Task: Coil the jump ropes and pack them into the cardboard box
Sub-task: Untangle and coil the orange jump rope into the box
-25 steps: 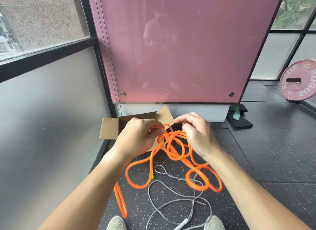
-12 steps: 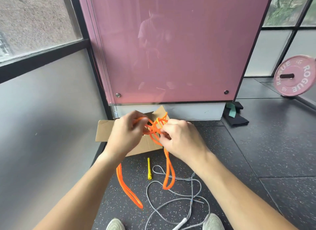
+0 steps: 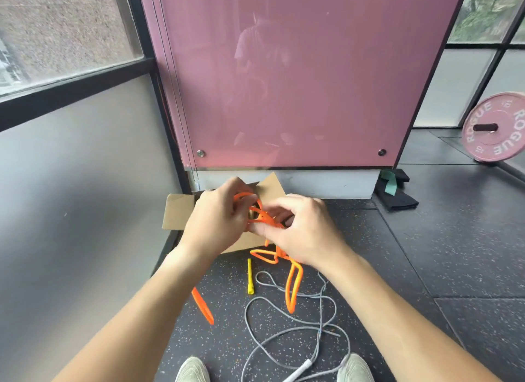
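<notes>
Both hands, left (image 3: 217,219) and right (image 3: 301,231), clamped on orange rope (image 3: 262,216) above open cardboard box (image 3: 179,211), contents hidden.

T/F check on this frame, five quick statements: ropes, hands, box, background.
1. Both hands hold the orange rope. True: left hand and right hand both grip it above the cardboard box.
2. The grey rope is coiled in the box. False: it lies loose on the floor.
3. A yellow handle lies on the floor. True.
4. The weight plate is blue. False: it is pink.
5. All of the orange rope is gathered up. False: loops hang below the hands to the floor.
</notes>
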Demonstrator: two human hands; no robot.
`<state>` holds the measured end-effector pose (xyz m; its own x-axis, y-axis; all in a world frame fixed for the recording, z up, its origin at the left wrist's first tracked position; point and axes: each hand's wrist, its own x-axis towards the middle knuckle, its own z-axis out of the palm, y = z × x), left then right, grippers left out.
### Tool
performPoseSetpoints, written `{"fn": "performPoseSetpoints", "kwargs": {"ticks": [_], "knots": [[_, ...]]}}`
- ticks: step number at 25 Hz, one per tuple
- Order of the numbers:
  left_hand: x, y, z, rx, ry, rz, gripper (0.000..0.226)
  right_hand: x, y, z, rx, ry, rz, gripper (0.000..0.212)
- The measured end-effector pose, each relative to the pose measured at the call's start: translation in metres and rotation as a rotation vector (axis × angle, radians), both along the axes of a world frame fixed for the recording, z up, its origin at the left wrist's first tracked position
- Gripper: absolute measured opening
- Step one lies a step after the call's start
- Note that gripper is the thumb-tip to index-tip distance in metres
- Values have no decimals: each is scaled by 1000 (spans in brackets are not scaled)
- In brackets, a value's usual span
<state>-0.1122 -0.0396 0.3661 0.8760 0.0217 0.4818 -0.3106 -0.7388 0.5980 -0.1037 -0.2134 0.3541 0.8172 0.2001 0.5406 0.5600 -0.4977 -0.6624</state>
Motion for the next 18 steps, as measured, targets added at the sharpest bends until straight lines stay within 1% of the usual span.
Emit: {"fn": "performPoseSetpoints", "kwargs": {"ticks": [1, 3, 5, 7, 9, 10, 12, 14, 15, 16, 18], "knots": [[1, -1, 0, -3, 1, -7, 5, 3, 0, -5, -30, 35, -6, 14], [1, 1, 0, -63, 32, -30, 8, 8, 0, -10, -56, 11, -4, 8], [2, 4, 0, -109, 77, -47, 9, 7, 1, -9, -133, -50, 10, 9], [4, 8, -1, -94, 111, -22, 10, 5, 2, -6, -219, -127, 3, 10], [9, 14, -2, -140, 122, 42, 13, 6, -6, -1, -201, -124, -70, 6], [12, 19, -2, -180, 120, 91, 14, 8, -13, 2, -147, -96, -147, 7], [17, 32, 0, -277, 115, 200, 13, 20, -35, 6, -17, -12, -328, 20], [19, 45, 4, -386, 111, 268, 14, 30, -56, 7, 144, 116, -426, 28], [18, 49, 4, -430, 118, 276, 14, 33, -64, 5, 271, 196, -432, 30], [17, 50, 3, -467, 129, 272, 14, 36, -70, 4, 440, 288, -415, 31], [14, 47, 4, -535, 144, 251, 15, 39, -74, 4, 832, 478, -347, 32]]}}
